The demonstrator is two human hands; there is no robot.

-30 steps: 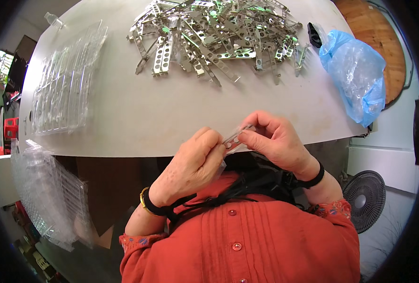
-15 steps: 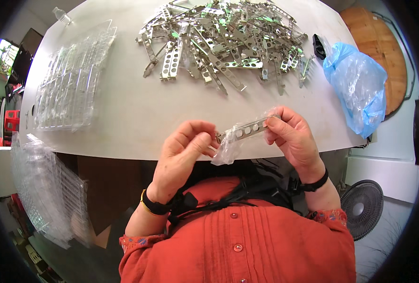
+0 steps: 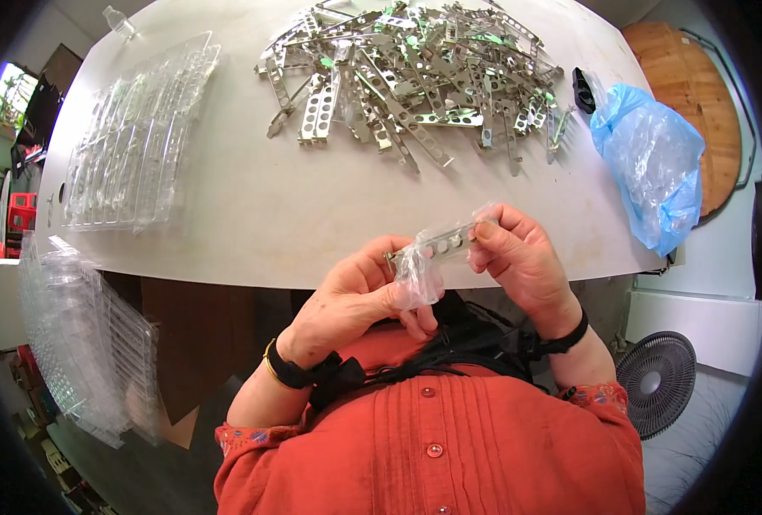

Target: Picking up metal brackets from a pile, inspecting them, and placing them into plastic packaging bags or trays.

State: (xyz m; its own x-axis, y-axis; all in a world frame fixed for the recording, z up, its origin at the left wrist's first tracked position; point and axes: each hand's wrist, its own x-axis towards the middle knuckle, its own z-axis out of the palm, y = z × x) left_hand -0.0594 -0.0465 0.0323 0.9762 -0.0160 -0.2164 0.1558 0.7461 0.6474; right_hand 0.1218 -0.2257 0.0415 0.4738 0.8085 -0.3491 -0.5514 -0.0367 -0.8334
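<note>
Between my two hands, just over the table's near edge, is a slim metal bracket (image 3: 446,246) with a row of round holes. Clear plastic film (image 3: 419,279) is wrapped around it and hangs loose toward the left end. My right hand (image 3: 523,257) pinches the bracket's right end through the film, thumb on top. My left hand (image 3: 359,292) has its thumb and fingers closed on the loose film near the left end. A large heap of similar metal brackets (image 3: 415,94), some with green bits, lies at the far middle of the table.
Clear plastic trays (image 3: 141,146) lie on the table (image 3: 252,215) at left; more clear trays (image 3: 93,343) stand below its left edge. At right rests a blue plastic bag (image 3: 651,154) beside a small black item (image 3: 583,90). A fan (image 3: 656,384) stands at lower right.
My left hand has moved right and slightly down and has taken hold of the loose film. My right hand still pinches the bracket, which has shifted slightly.
</note>
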